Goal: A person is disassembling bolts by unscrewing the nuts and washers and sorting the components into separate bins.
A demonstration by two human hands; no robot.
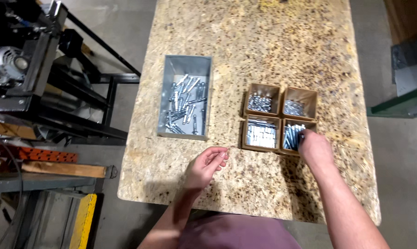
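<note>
Steel bolts (291, 136) upright in near-right box (299, 137); right hand (313, 147) touching.

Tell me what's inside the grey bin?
The grey bin holds a loose heap of silver bolts, lying crisscross at its near end. The far end shows bare grey floor. Whatever lies under the heap is covered. Neither hand is in it.

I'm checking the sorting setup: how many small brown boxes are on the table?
4, in a two-by-two block: back left, back right, front left, and front right, where the right hand reaches in.
</note>
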